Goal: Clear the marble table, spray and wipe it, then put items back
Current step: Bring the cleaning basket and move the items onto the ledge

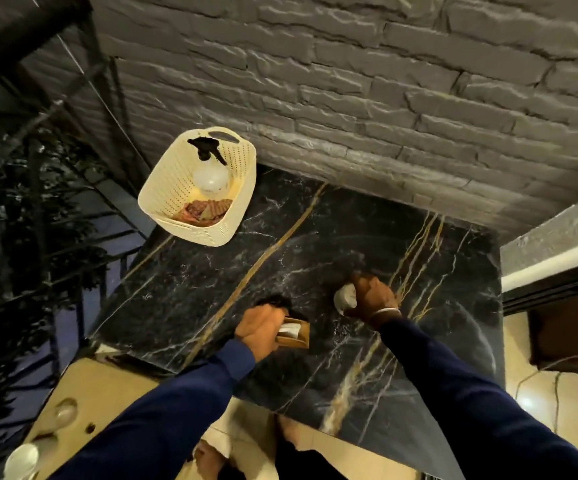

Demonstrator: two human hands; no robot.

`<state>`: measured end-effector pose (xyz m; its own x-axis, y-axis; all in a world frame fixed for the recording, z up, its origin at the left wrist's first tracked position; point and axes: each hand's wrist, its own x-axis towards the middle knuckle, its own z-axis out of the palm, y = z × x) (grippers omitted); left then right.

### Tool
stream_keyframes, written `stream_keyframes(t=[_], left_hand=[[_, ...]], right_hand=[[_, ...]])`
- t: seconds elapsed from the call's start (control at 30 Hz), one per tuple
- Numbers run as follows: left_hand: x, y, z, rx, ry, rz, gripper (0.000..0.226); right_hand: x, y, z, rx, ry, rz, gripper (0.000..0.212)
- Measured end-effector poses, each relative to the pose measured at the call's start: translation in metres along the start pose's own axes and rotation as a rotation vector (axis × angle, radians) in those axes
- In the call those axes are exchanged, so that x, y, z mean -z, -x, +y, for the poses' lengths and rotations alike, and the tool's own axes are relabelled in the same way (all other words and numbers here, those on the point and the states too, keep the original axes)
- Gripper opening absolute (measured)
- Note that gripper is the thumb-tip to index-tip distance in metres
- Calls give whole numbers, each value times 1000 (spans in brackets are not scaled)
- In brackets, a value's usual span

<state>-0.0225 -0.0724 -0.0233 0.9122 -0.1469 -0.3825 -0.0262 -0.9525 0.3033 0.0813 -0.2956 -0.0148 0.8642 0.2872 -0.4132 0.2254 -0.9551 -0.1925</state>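
The black marble table with gold veins fills the middle of the view. My left hand grips a small wooden napkin holder with white paper in it, low over the table's near left part. My right hand is closed on a small white object, resting on or just above the marble. A cream perforated basket stands at the table's far left corner. Inside it are a clear spray bottle with a black trigger head and a reddish striped cloth.
A grey stone-brick wall runs behind the table. At the near left is a tan surface with a clear glass and a white cup. Dark foliage and railings lie to the left; a glossy tiled floor lies to the right.
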Motion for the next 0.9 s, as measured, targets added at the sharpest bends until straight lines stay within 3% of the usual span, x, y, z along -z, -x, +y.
stream_keyframes(t=[0.17,0.33,0.47,0.67,0.9], left_hand=[[-14,-4,-18,33,-4,45,48],[16,23,-23,73,29,170,41],[34,38,-38,167,36,240,45],[56,75,-70,337,92,372,43],[54,136,-115,597,136,454,45]], right_hand=[[3,0,-6,-31,-40,30,64],[10,-3,-34,-29,-426,194,72],[15,-4,-67,-90,-622,224,71],[4,3,-123,43,-816,274,75],[-8,15,-201,299,-694,199,69]])
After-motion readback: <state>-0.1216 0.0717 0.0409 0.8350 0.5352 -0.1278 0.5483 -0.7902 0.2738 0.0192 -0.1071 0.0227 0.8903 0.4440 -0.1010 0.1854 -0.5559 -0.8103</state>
